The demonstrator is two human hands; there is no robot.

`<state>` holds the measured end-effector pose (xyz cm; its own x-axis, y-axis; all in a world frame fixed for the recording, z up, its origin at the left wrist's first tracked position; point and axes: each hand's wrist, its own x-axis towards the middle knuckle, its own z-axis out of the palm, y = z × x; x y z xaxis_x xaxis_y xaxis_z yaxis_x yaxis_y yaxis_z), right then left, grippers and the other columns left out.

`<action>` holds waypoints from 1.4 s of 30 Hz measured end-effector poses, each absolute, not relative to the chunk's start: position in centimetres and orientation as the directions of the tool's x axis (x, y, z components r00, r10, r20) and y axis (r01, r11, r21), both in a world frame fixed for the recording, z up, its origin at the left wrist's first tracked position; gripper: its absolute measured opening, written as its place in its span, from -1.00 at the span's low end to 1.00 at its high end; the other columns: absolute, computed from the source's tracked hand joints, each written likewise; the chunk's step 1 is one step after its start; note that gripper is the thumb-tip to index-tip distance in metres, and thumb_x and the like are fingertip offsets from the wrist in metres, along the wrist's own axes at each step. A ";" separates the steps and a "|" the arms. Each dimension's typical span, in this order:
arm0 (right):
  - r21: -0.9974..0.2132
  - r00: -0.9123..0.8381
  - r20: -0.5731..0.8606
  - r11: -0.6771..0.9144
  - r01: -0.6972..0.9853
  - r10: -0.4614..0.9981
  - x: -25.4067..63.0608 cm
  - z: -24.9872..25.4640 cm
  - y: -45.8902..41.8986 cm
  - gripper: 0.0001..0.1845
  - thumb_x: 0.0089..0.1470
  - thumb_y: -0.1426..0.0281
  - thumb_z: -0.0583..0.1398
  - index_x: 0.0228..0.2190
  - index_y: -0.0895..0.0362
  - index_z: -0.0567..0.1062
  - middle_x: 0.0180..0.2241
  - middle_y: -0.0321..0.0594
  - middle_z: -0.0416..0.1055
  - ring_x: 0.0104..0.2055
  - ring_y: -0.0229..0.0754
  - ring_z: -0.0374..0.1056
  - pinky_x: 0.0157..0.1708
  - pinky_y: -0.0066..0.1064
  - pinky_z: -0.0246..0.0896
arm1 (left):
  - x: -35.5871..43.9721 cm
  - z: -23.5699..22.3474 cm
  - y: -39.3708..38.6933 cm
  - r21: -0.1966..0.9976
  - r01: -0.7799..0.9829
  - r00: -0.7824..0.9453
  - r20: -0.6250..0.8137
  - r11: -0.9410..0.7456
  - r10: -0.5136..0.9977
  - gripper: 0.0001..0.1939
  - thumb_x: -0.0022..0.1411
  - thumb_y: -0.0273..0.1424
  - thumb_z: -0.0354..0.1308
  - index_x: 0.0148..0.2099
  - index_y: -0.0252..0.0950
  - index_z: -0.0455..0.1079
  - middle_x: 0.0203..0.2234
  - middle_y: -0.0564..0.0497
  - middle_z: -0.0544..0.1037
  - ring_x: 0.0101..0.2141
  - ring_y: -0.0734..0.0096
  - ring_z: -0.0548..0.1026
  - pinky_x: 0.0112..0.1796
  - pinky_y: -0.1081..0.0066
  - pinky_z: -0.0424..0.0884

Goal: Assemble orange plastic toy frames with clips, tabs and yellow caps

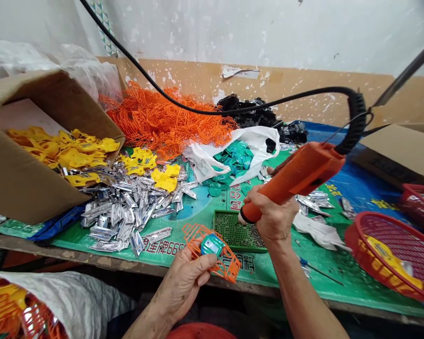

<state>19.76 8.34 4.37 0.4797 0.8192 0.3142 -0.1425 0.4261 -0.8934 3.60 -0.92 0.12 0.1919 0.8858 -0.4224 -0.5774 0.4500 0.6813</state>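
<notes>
Pinched in my left hand [189, 278] is an orange plastic frame [229, 268] with a shiny teal part [212, 245] lying on its middle. My right hand [273, 216] is wrapped round an orange electric screwdriver [297, 172], whose black cable leaves its upper end. The tool slants down to the left, its tip over a green tray [229, 247] of small screws; whether the tip touches a screw I cannot tell. The held frame is just in front of and left of this tray.
Silvery metal pieces [127, 212] and yellow parts [166, 176] lie left, beside a cardboard box [24, 183]. Behind are orange frames [162, 117], black parts [247, 110] and a white bag [205, 157] of teal parts [236, 157]. A red basket [374, 226] and a thin screwdriver [321, 272] lie right.
</notes>
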 end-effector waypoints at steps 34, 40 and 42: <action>-0.791 0.230 0.349 0.417 -0.448 0.909 18.3 9.4 2.3 -0.65 -0.14 0.52 0.27 -0.25 -0.01 0.46 -0.53 -0.37 0.39 -0.50 -0.23 0.32 -0.38 -0.28 0.32 | 3.7 0.3 -0.8 0.663 -0.602 0.223 -0.397 0.446 0.890 -0.67 -0.12 -0.39 0.48 -0.27 -0.35 0.54 -0.50 0.09 0.38 -0.57 0.68 0.13 -0.65 0.62 -0.06; -0.790 0.232 0.353 0.422 -0.444 0.906 18.2 9.1 2.3 -0.64 -0.14 0.52 0.27 -0.24 -0.02 0.46 -0.53 -0.37 0.39 -0.50 -0.24 0.32 -0.41 -0.29 0.33 | 3.7 0.8 -0.7 0.660 -0.594 0.215 -0.420 0.459 0.882 -0.68 -0.15 -0.40 0.48 -0.28 -0.36 0.54 -0.52 0.10 0.39 -0.59 0.70 0.13 -0.67 0.64 -0.08; -0.788 0.241 0.360 0.432 -0.439 0.901 18.0 9.0 2.3 -0.60 -0.17 0.53 0.27 -0.22 -0.01 0.45 -0.54 -0.39 0.38 -0.52 -0.25 0.32 -0.44 -0.32 0.33 | 3.7 0.8 -0.8 0.656 -0.598 0.213 -0.425 0.461 0.880 -0.66 -0.16 -0.41 0.49 -0.28 -0.36 0.54 -0.51 0.10 0.40 -0.60 0.71 0.13 -0.68 0.65 -0.08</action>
<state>18.04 2.33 9.01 0.2409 0.9014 0.3597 -0.4388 0.4317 -0.7881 3.68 -0.77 0.84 0.2128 0.8798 -0.4250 -0.5977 0.4613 0.6557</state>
